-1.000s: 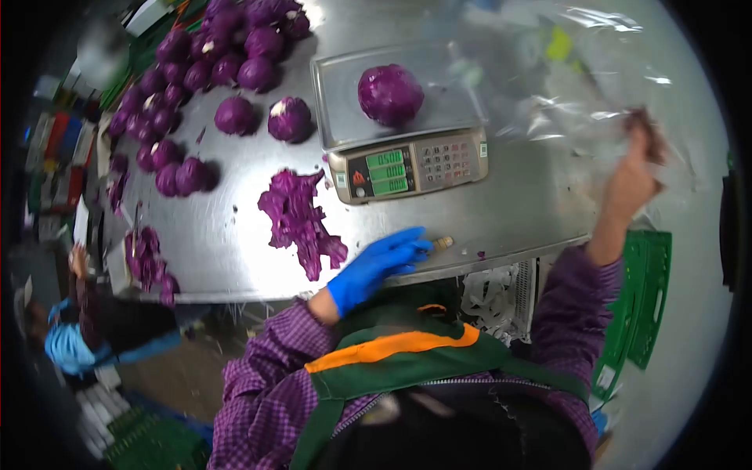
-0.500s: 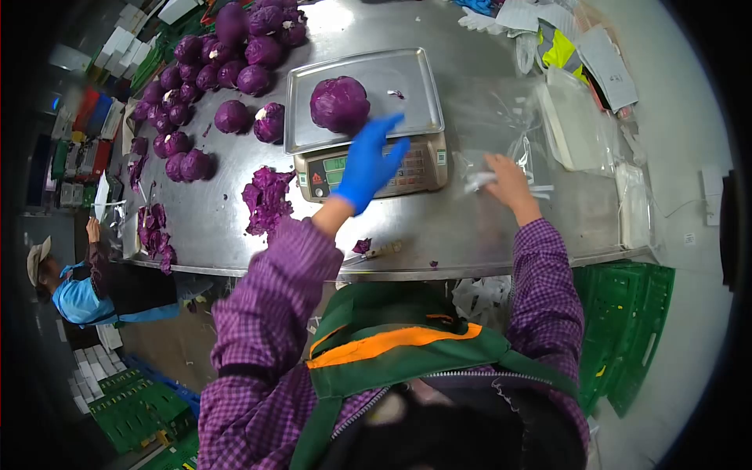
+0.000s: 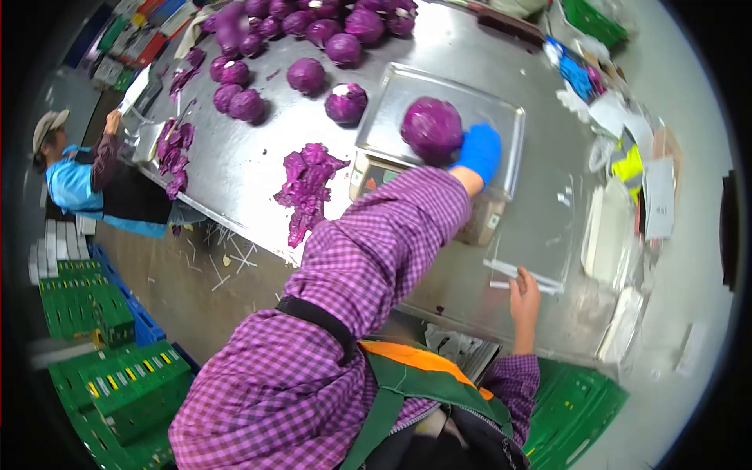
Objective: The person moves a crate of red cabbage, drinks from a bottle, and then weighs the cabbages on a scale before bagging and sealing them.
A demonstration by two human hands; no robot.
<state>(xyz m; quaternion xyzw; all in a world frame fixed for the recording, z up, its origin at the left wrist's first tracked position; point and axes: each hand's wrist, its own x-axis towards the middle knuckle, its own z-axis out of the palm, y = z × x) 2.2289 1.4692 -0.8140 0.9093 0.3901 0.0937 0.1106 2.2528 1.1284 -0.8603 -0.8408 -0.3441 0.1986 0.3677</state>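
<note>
A: Where've we got the cabbage (image 3: 432, 129)?

B: On the scale tray (image 3: 392, 117), w/ our gloved L hand (image 3: 480, 150) up against its right side. Fingers mostly hidden, so we can't tell how far that L grip is open or if it's really got hold.

A: Risk there?

B: It's round & the tray's smooth. If we push from one side only, it could roll toward the rim, esp. w/ nothing of ours on the far side. Pressing down would prob. throw the reading off too.

A: Can we read it?

B: Barely. Our L sleeve (image 3: 392, 235) crosses the scale (image 3: 489, 211) & hides most of the display. It could also bump keys, bc it's so low over them.

A: And our R hand (image 3: 525, 301)?

B: Bare, at the white-edged side of the plastic bag (image 3: 540, 227), fingers a bit apart. Can't tell if that R grip has pinched any film. Thin stuff, lying flat; it could slide or crease if we only catch one layer.

A: Further out?

B: Loose leaves (image 3: 309, 188) left of the scale on the surface (image 3: 548, 102), nr our sleeve; a wide elbow swing could drag them off. Another cabbage (image 3: 345, 104) sits just beside the tray, so a knock could set it rolling. Co-worker (image 3: 70, 180)'s well clear, far left.
</note>
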